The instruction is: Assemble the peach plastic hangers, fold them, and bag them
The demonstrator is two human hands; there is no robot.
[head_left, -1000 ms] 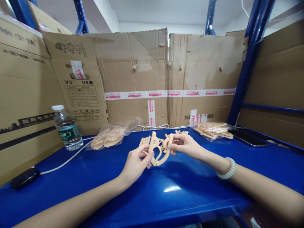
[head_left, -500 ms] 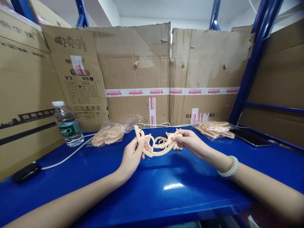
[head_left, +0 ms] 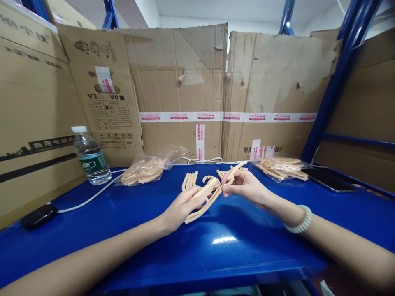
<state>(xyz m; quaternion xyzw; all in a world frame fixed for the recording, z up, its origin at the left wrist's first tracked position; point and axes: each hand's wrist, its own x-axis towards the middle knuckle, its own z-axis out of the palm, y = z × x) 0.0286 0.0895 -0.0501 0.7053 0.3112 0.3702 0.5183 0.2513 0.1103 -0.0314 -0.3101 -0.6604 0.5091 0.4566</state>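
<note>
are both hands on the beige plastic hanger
Yes, the left hand and the right hand both grip the beige plastic hanger held between them.

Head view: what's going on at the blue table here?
A person holds one beige plastic hanger between both hands, just above the blue table. The left hand grips its lower end and the right hand pinches its upper end. More loose hangers lie on the table behind it. At the back sit two clear bags of similar pieces, the left bag and the right bag, with a water bottle at far left.
</note>
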